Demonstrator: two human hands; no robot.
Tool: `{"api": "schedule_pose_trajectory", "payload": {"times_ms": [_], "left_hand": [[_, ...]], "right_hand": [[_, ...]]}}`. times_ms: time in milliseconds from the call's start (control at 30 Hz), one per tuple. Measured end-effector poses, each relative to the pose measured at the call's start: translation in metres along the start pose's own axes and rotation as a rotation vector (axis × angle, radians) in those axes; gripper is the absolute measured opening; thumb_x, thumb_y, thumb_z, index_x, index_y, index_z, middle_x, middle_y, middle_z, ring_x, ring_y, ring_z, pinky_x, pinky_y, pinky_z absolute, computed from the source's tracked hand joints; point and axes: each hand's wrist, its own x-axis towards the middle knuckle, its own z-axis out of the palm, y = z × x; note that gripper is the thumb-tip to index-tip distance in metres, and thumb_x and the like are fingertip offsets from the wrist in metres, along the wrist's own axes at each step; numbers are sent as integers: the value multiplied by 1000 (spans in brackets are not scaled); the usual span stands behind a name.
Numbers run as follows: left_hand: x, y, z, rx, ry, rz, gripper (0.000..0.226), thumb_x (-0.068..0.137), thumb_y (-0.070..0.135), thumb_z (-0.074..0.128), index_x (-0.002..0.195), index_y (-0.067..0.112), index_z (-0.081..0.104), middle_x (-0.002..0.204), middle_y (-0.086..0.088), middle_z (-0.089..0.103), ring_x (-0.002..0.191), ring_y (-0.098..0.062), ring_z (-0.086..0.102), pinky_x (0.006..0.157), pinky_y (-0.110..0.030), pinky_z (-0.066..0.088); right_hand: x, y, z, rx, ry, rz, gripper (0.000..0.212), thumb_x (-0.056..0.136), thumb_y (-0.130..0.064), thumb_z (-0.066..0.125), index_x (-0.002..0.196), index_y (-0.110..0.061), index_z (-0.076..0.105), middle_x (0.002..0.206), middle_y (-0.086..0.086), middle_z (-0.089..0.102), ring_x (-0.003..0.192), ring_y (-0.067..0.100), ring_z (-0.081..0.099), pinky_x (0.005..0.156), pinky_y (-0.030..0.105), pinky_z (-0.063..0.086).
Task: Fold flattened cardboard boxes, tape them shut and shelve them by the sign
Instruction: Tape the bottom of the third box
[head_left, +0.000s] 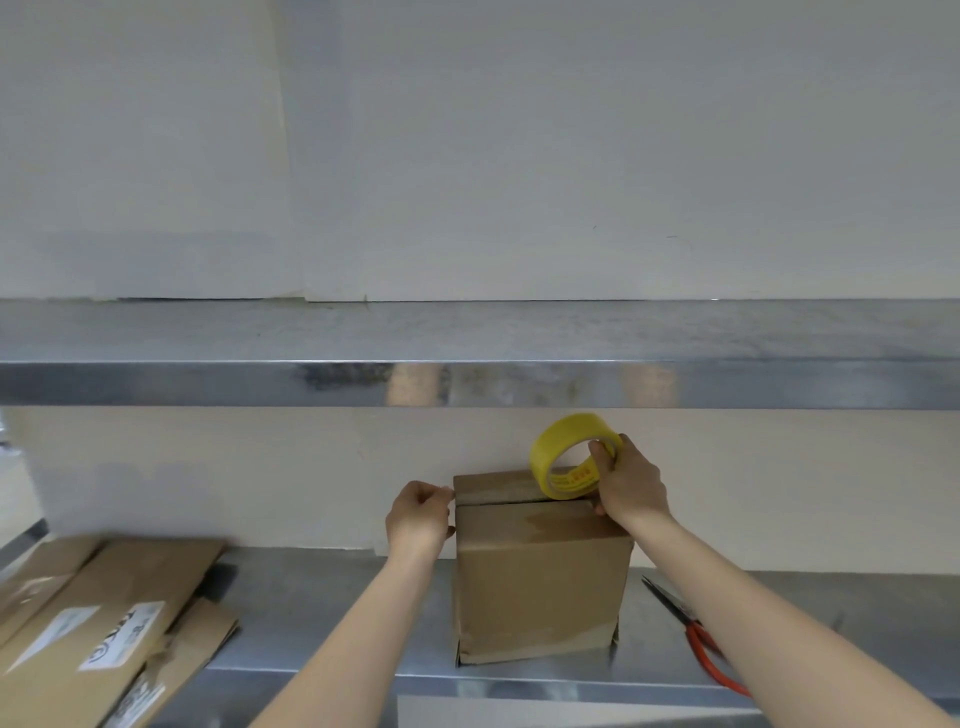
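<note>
Wall: pale cream painted wall (519, 156) filling the upper half and showing again below the shelf, behind the box.
Upper shelf: long brushed-steel shelf (208, 384) running across the whole width, its front lip mirroring blurred patches of both arms.
Work surface: grey stainless-steel table top (311, 597) lying under the shelf, butting against the wall and carrying everything else.
Flat stock: stack of flattened brown cardboard boxes with white labels (104, 597) lying at the far left, overhanging the near edge.
Task box: folded brown cardboard box (540, 587) standing upright at mid-table, top flaps closed with a seam running left to right, a glossy strip showing on the nearer flap.
Right hand (631, 483): gripping the tape roll, thumb hooked through the core, lowest finger touching the box's upper right edge.
Left hand (418, 517): pressing against the box's upper left edge with curled fingers; not possible to tell whether pinching anything.
Tape: roll of yellow adhesive tape (545, 462) standing on edge over the far flap, at the box's right.
Tool: red-handled metal scissors (696, 639) lying right of the box, partly hidden by the right forearm.
</note>
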Motion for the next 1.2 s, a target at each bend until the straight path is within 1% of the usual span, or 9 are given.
{"api": "schedule_pose_trajectory", "payload": {"times_ms": [200,433,633,733,800,900,1000,1100,1200], "left_hand": [[1,-6,0,-125,-26,-68,15,94,12,54,96,1,64,97,-13,69,92,-25,67,80,-38,56],[0,14,-8,-222,-63,-148,16,94,4,49,81,0,56,80,-16,67,70,-27,65,66,-33,55],[5,7,-7,-144,-74,-145,17,93,5,50,84,-4,61,82,-17,70,75,-28,68,66,-32,55],[7,-3,-4,-79,-60,-162,23,90,8,51,75,-3,65,84,-19,73,82,-32,70,81,-36,53],[7,-7,-4,-27,-63,-160,22,89,11,51,74,1,64,87,-19,73,87,-33,71,86,-37,51],[8,-12,-4,37,-67,-149,23,90,13,50,70,5,58,72,-14,69,77,-30,67,76,-34,47],[9,-18,0,114,-75,-172,37,97,19,46,62,9,45,61,-8,52,63,-24,50,68,-29,38],[9,-17,5,236,-129,-222,41,104,30,36,70,8,45,72,-7,46,64,-18,43,65,-29,35],[10,-16,5,160,-171,-347,32,102,34,37,106,9,57,90,-7,51,69,-18,44,60,-27,31]], "right_hand": [[0,2,2,18,1,-5,29,102,-43,33,103,-18,48,83,10,66,63,29,67,67,32,49],[1,2,4,13,4,-6,29,100,-47,35,101,-21,48,85,10,66,73,35,66,76,39,53],[-1,1,3,17,0,7,28,101,-45,35,104,-21,49,87,9,66,69,31,67,70,34,50],[-2,1,1,18,-11,18,27,101,-42,36,104,-20,50,86,9,67,66,28,67,63,30,46],[-2,2,1,18,-10,23,28,101,-42,36,105,-18,51,86,9,67,67,29,67,66,31,48],[-3,1,0,19,-11,30,27,101,-41,36,105,-18,51,85,10,67,64,27,67,64,30,47],[-6,0,-1,30,-17,25,25,102,-39,37,104,-18,50,82,10,67,56,23,65,55,26,41],[-9,0,-3,39,-23,9,26,102,-37,37,103,-15,50,80,10,68,51,19,63,51,23,38],[-9,-3,-4,26,-18,-6,27,102,-38,37,102,-14,50,82,10,68,58,24,67,55,26,42]]}}
